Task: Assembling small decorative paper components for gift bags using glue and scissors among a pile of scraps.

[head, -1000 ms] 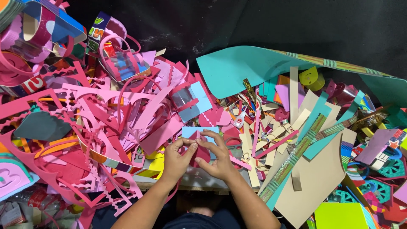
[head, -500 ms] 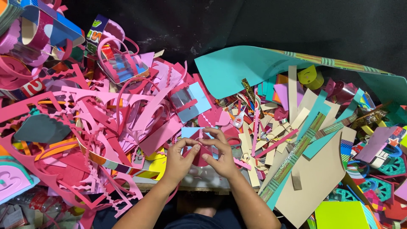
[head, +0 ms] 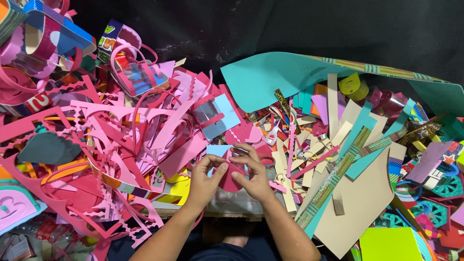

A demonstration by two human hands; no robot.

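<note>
Both of my hands meet at the lower middle of the head view, over a table heaped with cut paper. My left hand (head: 207,179) and my right hand (head: 252,175) pinch the same small dark pink paper piece (head: 230,178) between thumbs and fingertips. A light blue paper square (head: 218,150) lies just behind the fingers. Pink strips and scalloped offcuts (head: 130,145) pile up to the left of my left hand. Cream and beige strips (head: 309,164) lie to the right of my right hand.
A large teal sheet (head: 270,79) curves across the back right. A beige card (head: 360,203) with a glittery strip (head: 333,183) lies at the right, a lime green square (head: 386,244) below it. Pink handled paper baskets (head: 133,72) stand at the back left. Black backdrop behind.
My hands have stayed in place on the pink piece; the fingers have shifted slightly, working its edge. The view has drifted a little.
</note>
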